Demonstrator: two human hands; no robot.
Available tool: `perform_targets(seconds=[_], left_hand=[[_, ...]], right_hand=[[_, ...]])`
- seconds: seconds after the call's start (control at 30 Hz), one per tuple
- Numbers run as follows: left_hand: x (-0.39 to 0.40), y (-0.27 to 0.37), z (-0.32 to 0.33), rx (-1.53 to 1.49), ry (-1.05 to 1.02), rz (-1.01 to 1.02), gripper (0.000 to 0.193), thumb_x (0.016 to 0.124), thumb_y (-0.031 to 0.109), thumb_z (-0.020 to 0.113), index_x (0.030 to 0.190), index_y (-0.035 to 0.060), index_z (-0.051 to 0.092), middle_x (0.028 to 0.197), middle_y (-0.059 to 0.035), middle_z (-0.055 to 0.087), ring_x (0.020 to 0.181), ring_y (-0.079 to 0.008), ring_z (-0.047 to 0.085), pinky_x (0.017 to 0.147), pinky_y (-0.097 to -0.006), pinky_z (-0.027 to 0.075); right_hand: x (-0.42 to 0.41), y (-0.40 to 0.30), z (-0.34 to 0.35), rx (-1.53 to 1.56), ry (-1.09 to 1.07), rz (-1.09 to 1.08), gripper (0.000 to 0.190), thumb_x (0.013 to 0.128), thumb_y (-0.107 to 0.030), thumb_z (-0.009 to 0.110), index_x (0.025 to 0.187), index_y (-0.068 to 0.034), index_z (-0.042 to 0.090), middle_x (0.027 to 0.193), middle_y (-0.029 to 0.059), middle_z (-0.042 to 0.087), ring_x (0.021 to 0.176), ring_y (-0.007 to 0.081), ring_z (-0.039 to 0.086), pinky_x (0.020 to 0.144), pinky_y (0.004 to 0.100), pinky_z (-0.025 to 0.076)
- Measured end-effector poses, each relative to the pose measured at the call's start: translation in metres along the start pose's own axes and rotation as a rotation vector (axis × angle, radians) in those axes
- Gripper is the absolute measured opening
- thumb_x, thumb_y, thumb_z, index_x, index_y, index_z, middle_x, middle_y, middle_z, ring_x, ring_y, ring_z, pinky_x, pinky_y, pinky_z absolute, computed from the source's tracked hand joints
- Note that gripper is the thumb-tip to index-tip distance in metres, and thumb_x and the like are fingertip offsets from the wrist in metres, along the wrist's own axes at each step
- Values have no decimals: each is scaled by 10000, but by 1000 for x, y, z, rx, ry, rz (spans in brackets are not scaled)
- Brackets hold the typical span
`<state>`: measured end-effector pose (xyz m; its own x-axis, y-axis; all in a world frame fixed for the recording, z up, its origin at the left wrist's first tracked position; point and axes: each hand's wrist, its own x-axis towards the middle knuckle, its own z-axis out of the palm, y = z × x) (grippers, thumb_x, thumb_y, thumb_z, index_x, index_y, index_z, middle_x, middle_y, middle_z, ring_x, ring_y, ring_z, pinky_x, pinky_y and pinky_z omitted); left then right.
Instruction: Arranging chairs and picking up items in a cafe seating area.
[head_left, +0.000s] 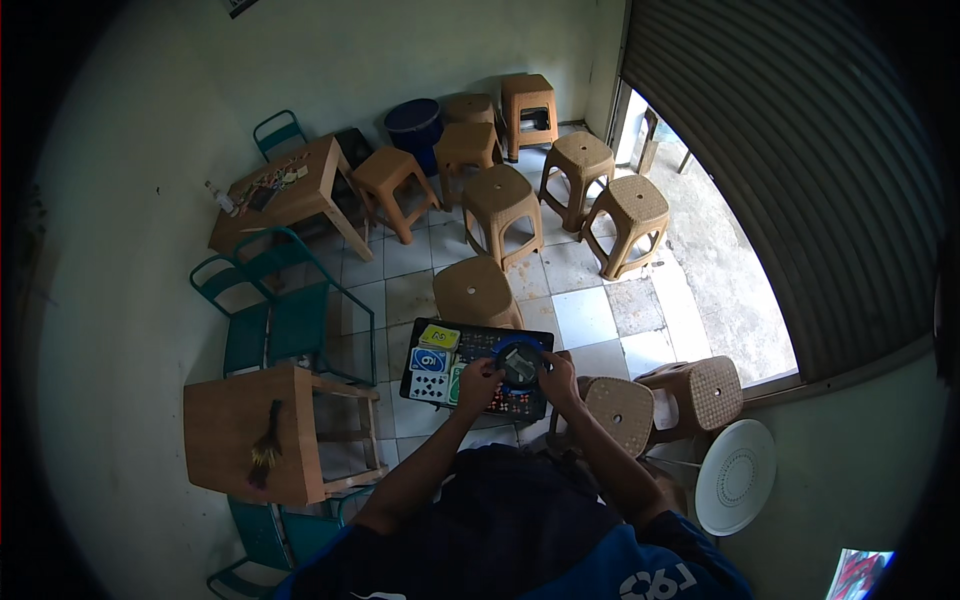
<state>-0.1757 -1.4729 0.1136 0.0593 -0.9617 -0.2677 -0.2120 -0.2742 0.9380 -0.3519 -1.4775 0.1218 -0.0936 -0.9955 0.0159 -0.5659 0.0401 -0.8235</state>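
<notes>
Both hands are at a round dark dish (519, 365) with a blue edge, and something pale and oblong shows in its middle. My left hand (478, 385) has its fingertips at the dish's left side, while my right hand (559, 379) grips the opposite side. Beneath lies a dark rectangular board (472, 341) printed with small pictures. At its left end are a yellow number card (439, 337), a blue number card (430, 360) and a playing card with black pips (429, 386). A green card (454, 384) is partly hidden by my left hand.
A woven-pattern plastic stool (472, 289) stands just beyond the board, with several more stools (501, 187) behind. Wooden tables (247, 435) and green chairs (300, 319) line the left. To the right are stools (619, 412), a round white tabletop (735, 478) and a half-raised roller shutter (810, 187).
</notes>
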Motion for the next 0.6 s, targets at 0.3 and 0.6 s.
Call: perform_targets(seconds=[0.3,0.6], left_hand=[[7,-6,4,379,-20,86,332,632,197,653,866,-21,568,771,-130,590,711,-200,577,645,-289,446],[7,0,4,518,-49,74,322,668,203,611,882,-28,548,800,-192,563,737,-304,558,664,-346,435]], right_hand=[[2,13,3,-46,-54,21,305,707,-61,452,999,-28,537,836,218,485,806,332,492,741,368,395],[-6,10,6,-94,-43,84,291,763,-124,494,1049,-89,529,776,190,498,733,305,509,673,365,403]])
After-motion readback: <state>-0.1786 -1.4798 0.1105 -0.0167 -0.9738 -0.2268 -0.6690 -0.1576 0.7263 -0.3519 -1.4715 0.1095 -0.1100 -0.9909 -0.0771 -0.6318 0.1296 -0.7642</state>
